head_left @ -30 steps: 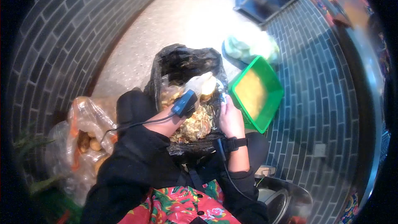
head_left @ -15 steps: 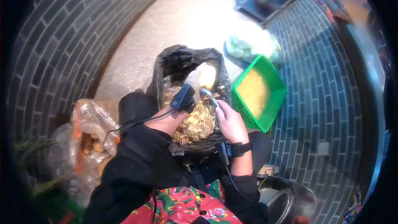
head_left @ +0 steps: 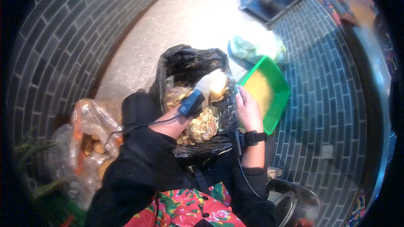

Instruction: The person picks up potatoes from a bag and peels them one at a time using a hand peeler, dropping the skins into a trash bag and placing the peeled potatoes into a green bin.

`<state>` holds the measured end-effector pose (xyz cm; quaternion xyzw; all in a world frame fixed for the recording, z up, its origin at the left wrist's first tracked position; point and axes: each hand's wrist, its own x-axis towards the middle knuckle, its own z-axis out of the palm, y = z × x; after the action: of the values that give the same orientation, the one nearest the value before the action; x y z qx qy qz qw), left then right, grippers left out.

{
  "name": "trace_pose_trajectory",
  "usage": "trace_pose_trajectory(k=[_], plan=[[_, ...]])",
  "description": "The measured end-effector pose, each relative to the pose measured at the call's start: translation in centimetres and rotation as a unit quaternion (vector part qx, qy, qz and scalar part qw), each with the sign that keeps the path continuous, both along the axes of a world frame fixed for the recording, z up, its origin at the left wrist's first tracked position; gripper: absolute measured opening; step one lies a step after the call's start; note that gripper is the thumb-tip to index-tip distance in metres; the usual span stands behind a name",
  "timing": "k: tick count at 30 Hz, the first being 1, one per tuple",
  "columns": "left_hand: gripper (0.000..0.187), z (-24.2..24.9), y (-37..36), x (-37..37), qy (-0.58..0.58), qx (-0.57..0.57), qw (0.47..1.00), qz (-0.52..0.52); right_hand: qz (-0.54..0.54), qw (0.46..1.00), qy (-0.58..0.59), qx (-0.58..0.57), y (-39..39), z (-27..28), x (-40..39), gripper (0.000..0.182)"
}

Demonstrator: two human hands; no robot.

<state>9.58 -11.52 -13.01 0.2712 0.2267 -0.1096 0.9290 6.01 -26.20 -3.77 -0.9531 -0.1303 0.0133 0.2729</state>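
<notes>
A black bag-lined bin (head_left: 158,84) stands between my knees with peelings (head_left: 202,127) heaped in it. Over the bin, my left hand (head_left: 203,85), in what looks like a pale glove, is closed around a potato (head_left: 218,85). The potato is pale on top, with brown skin showing lower down. My right hand (head_left: 249,110) is closed on a peeler (head_left: 237,89) just right of the potato, apart from it. Most of the peeler's handle is hidden by my fingers.
To the right stands a green crate (head_left: 275,113) holding something yellowish. A plastic bag of potatoes (head_left: 99,120) lies at left. Behind the crate is a pale bagged bundle (head_left: 256,46), blurred by glare. A metal pot (head_left: 309,197) stands at lower right. Tiled walls flank both sides.
My right hand has moved right with the peeler, away from the potato. My left hand has shifted slightly right, and more of the potato's brown underside shows.
</notes>
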Motion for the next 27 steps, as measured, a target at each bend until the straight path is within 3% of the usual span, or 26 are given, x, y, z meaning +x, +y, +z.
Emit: trace_pose_trajectory(k=[2, 5, 6, 9, 11, 13, 14, 17, 18, 23, 24, 27], plan=[[0.032, -0.4, 0.3, 0.1, 0.003, 0.004, 1.0, 0.004, -0.006, 0.999, -0.01, -0.031, 1.0, -0.8, -0.5, 0.039], [0.033, -4.1, 1.1, 1.1, -0.028, 0.01, 0.999, 0.032, -0.029, 0.991, 0.084, -0.099, 3.0, 0.3, -2.0, 0.04], [0.031, -2.4, 1.5, 0.6, 0.002, 0.033, 0.997, 0.069, -0.003, 0.997, 0.032, -0.072, 2.7, -1.2, -2.4, 0.04], [0.031, -3.2, 2.1, 0.5, -0.039, -0.003, 0.99, 0.133, 0.005, 0.993, 0.032, -0.113, 3.6, -2.1, -3.9, 0.038], [0.031, -2.4, 2.0, 0.0, -0.002, 0.041, 0.987, 0.158, 0.017, 0.991, 0.037, -0.126, 4.0, -2.3, -5.3, 0.037], [0.033, -0.8, 2.0, -0.3, 0.044, 0.049, 0.963, 0.261, 0.019, 0.995, 0.062, -0.082, 4.4, -4.4, -6.7, 0.038], [0.033, -0.9, 2.1, 0.2, 0.039, 0.05, 0.963, 0.262, 0.018, 0.997, 0.052, -0.058, 4.0, -4.5, -6.8, 0.037], [0.036, -3.0, 2.7, 1.2, -0.06, 0.046, 0.977, 0.199, -0.035, 0.994, 0.103, -0.005, 3.0, -1.4, -5.6, 0.037], [0.035, -1.1, 3.0, 0.2, -0.041, 0.046, 0.986, 0.156, -0.013, 0.998, 0.021, 0.057, 1.9, -2.1, -4.6, 0.036], [0.03, 1.3, 1.4, -0.8, -0.075, -0.008, 0.996, 0.047, -0.031, 0.997, -0.031, 0.058, 0.4, 0.7, -0.6, 0.039], [0.029, 1.0, 1.2, -1.0, -0.084, -0.029, 0.996, 0.029, -0.005, 0.997, -0.066, 0.036, 0.3, 0.6, 0.0, 0.039], [0.025, -1.0, 0.7, -0.1, -0.106, -0.081, 0.991, 0.021, 0.031, 0.999, -0.03, 0.004, 0.8, -0.2, 0.2, 0.039]])
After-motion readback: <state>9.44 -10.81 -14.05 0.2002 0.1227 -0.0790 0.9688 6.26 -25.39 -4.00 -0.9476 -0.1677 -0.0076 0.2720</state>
